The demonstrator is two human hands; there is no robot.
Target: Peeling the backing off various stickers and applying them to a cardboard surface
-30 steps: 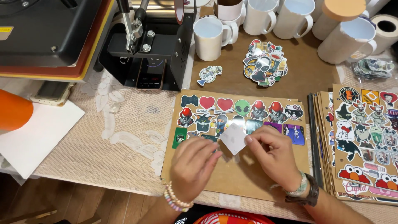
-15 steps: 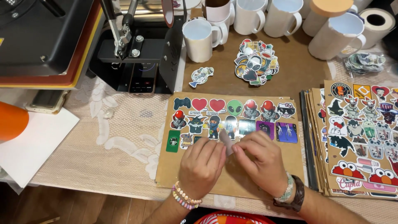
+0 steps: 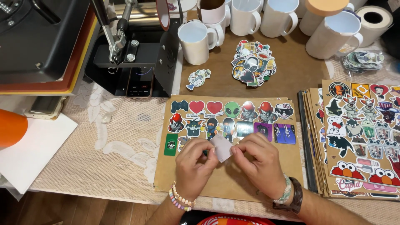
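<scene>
My left hand [image 3: 195,164] and my right hand [image 3: 257,163] meet over a brown cardboard sheet [image 3: 233,185], both pinching one small sticker [image 3: 221,148] whose pale backing faces up. The sticker is held just above the sheet, below its rows of colourful stickers [image 3: 231,121]. My left wrist wears bead bracelets, my right wrist a watch and a bracelet. What is printed on the held sticker's front is hidden.
A loose pile of stickers [image 3: 253,63] and a single sticker [image 3: 198,78] lie behind the sheet. White mugs [image 3: 195,41] stand at the back. A black heat press [image 3: 129,50] stands at left. Stacked sticker-covered cardboard sheets [image 3: 358,133] lie at right. White paper [image 3: 29,154] and an orange object [image 3: 10,127] are at far left.
Both hands have drawn closer together on the small sticker and shifted a little toward the sheet's middle. The view has tilted slightly; the rest stays put.
</scene>
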